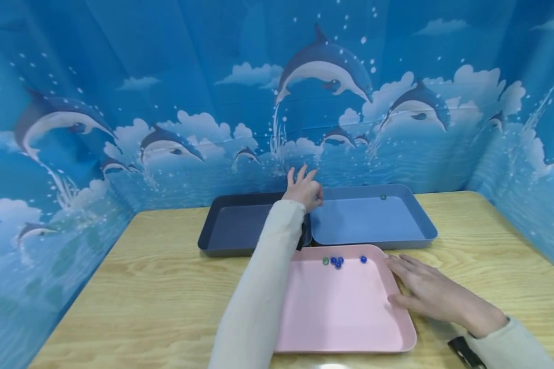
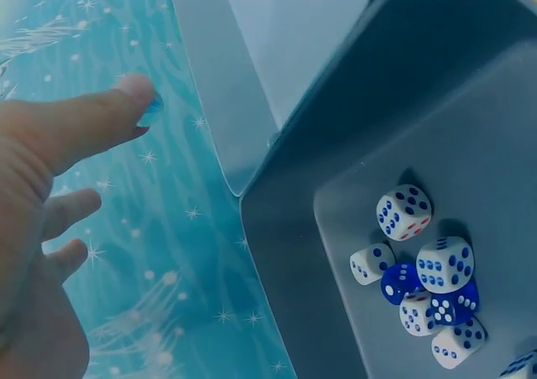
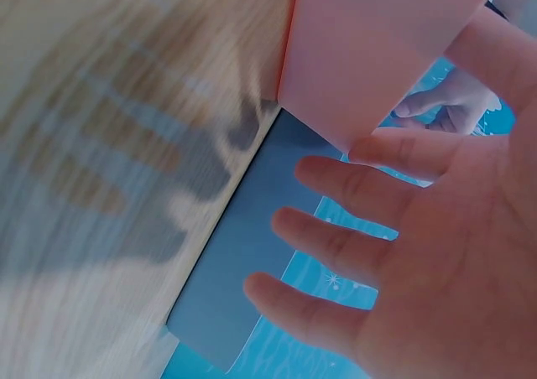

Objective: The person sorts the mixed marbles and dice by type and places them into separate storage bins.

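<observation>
My left hand (image 1: 303, 193) is raised above the place where the dark tray (image 1: 233, 225) and the blue tray (image 1: 367, 220) meet. Its thumb and index finger pinch a small clear bluish marble (image 2: 154, 106), mostly covered by the fingertips; the other fingers are spread. With fairly straight fingers, my right hand (image 1: 427, 289) touches the right rim of the pink tray (image 1: 341, 307). Near that tray's far edge lie several dark blue marbles (image 1: 337, 265) and a green marble (image 1: 325, 261). Another green marble (image 1: 383, 197) sits at the back of the blue tray.
Several white and blue dice (image 2: 445, 266) lie in the dark tray, hidden behind my left arm in the head view. The trays stand on a wood-grain table (image 1: 166, 287). A blue dolphin-print cloth (image 1: 240, 102) hangs close behind and at both sides.
</observation>
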`<action>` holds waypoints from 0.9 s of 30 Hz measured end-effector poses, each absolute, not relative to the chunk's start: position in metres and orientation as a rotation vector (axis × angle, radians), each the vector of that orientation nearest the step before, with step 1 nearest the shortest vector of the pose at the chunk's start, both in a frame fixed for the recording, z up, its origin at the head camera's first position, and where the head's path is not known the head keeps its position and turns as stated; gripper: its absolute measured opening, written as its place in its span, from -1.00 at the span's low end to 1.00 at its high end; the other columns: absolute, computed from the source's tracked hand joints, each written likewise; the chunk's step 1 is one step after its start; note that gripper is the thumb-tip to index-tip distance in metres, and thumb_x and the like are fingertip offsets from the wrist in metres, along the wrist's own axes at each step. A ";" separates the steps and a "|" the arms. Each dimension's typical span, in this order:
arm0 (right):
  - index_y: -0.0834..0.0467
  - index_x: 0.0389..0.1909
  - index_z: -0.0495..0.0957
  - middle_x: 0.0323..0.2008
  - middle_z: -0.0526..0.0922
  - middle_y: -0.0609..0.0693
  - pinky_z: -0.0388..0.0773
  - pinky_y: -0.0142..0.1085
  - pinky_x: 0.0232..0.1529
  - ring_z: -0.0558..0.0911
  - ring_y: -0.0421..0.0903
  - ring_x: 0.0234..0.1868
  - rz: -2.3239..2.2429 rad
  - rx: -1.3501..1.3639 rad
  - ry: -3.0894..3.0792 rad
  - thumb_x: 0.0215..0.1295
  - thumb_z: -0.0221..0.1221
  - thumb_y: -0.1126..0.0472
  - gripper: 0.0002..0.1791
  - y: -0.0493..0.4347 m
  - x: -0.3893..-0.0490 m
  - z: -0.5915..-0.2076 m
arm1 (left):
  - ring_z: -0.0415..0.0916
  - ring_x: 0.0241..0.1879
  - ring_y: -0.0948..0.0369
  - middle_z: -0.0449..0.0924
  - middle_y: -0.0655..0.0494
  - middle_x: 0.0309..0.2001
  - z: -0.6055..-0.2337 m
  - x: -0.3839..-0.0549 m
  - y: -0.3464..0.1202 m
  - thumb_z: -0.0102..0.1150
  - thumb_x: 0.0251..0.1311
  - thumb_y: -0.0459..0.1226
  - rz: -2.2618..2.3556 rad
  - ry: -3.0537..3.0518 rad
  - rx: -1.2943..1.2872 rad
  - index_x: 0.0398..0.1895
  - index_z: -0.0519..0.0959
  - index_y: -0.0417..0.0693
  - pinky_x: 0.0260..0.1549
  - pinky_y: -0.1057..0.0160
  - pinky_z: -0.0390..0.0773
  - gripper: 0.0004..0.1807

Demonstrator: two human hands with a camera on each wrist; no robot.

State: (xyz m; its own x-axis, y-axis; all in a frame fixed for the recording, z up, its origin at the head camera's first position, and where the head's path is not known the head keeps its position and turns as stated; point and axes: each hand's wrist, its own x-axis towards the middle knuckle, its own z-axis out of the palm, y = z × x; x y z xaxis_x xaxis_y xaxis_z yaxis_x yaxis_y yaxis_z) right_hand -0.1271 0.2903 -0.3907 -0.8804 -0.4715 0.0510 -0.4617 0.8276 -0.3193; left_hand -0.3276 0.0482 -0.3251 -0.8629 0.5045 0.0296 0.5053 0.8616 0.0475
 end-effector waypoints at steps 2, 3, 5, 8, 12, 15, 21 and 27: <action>0.55 0.30 0.35 0.30 0.39 0.49 0.34 0.40 0.17 0.32 0.58 0.28 -0.508 -0.762 2.974 0.29 0.36 0.04 -0.21 0.290 -0.127 -0.390 | -0.26 0.59 -0.02 0.07 0.05 0.59 -0.325 -0.328 0.049 0.32 0.34 -0.06 -0.068 -2.984 -0.793 -0.16 0.79 0.22 0.49 -0.18 -0.33 -0.87; 0.55 0.30 0.35 0.30 0.39 0.49 0.34 0.40 0.17 0.32 0.58 0.28 -0.506 -0.762 2.972 0.30 0.36 0.04 -0.20 0.290 -0.128 -0.390 | -0.23 0.59 -0.01 0.08 0.05 0.58 -0.325 -0.329 0.049 0.32 0.34 -0.05 -0.062 -2.971 -0.777 -0.11 0.78 0.22 0.49 -0.18 -0.30 -0.84; 0.55 0.31 0.35 0.30 0.39 0.49 0.34 0.40 0.17 0.32 0.58 0.28 -0.507 -0.763 2.972 0.30 0.36 0.04 -0.20 0.290 -0.128 -0.390 | -0.20 0.58 -0.01 0.09 0.03 0.57 -0.325 -0.329 0.050 0.31 0.34 -0.03 -0.059 -2.957 -0.745 0.01 0.76 0.21 0.49 -0.19 -0.28 -0.76; 0.55 0.31 0.34 0.30 0.39 0.49 0.34 0.40 0.17 0.31 0.58 0.29 -0.510 -0.755 2.972 0.30 0.36 0.04 -0.20 0.290 -0.127 -0.390 | -0.18 0.58 -0.01 0.09 0.02 0.57 -0.326 -0.330 0.052 0.29 0.35 0.01 -0.060 -2.965 -0.711 0.15 0.70 0.21 0.49 -0.19 -0.28 -0.64; 0.55 0.31 0.34 0.30 0.39 0.49 0.34 0.40 0.17 0.31 0.58 0.29 -0.507 -0.752 2.975 0.31 0.35 0.03 -0.20 0.291 -0.127 -0.391 | -0.18 0.58 -0.01 0.09 0.04 0.57 -0.326 -0.331 0.053 0.28 0.34 0.04 -0.061 -2.988 -0.688 0.18 0.68 0.22 0.49 -0.19 -0.29 -0.61; 0.55 0.31 0.34 0.30 0.39 0.49 0.34 0.39 0.17 0.32 0.58 0.28 -0.502 -0.763 2.983 0.30 0.35 0.04 -0.20 0.292 -0.127 -0.391 | -0.18 0.57 -0.01 0.11 0.05 0.56 -0.327 -0.332 0.053 0.27 0.34 0.06 -0.048 -3.005 -0.669 0.14 0.71 0.22 0.49 -0.19 -0.28 -0.63; 0.54 0.31 0.34 0.30 0.39 0.49 0.33 0.40 0.18 0.31 0.58 0.29 -0.502 -0.761 2.987 0.30 0.35 0.04 -0.20 0.292 -0.128 -0.391 | -0.18 0.57 -0.01 0.11 0.06 0.56 -0.329 -0.332 0.051 0.26 0.35 0.06 -0.035 -3.030 -0.649 0.09 0.74 0.21 0.49 -0.19 -0.26 -0.65; 0.55 0.31 0.34 0.30 0.39 0.49 0.33 0.40 0.18 0.32 0.59 0.28 -0.495 -0.762 2.980 0.30 0.35 0.03 -0.20 0.291 -0.127 -0.391 | -0.15 0.57 -0.03 0.12 0.04 0.56 -0.333 -0.330 0.047 0.27 0.36 0.04 -0.072 -3.022 -0.707 0.05 0.76 0.18 0.48 -0.20 -0.27 -0.68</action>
State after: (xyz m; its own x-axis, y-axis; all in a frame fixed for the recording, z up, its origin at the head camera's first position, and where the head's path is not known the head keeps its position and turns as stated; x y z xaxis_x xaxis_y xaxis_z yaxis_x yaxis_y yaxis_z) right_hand -0.1274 0.2910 -0.3908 -0.8799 -0.4723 0.0523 -0.4639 0.8298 -0.3102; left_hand -0.3301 0.0472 -0.3326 -0.8956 0.4423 0.0468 0.4440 0.8952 0.0370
